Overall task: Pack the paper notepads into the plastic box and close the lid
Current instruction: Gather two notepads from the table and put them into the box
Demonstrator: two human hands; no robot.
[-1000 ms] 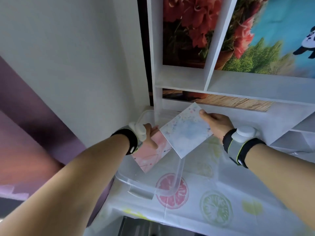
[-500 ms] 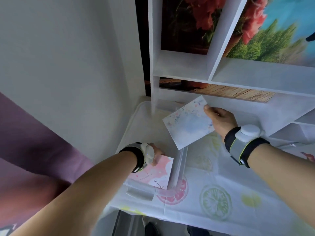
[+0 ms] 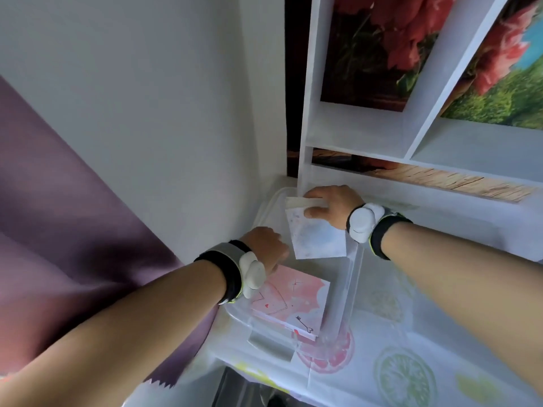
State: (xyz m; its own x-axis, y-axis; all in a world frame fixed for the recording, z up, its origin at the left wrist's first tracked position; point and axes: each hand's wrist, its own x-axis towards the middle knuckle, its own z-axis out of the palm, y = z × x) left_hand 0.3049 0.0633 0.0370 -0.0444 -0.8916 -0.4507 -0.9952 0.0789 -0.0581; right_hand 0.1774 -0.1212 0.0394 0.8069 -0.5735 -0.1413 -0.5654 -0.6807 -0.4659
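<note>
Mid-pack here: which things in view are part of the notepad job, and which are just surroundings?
Job:
- blue notepad, gripped by right hand
- pink notepad, lying in the box under left hand
- clear plastic box

Surroundings:
- fruit-print tablecloth
- white shelf
- purple curtain

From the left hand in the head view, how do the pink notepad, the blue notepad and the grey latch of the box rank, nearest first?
1. Pink notepad: in the plastic box, just under the left hand.
2. Blue notepad: to its right, gripped by the right hand.
3. Grey latch: at the box's near end.

The first two are almost level.
</note>
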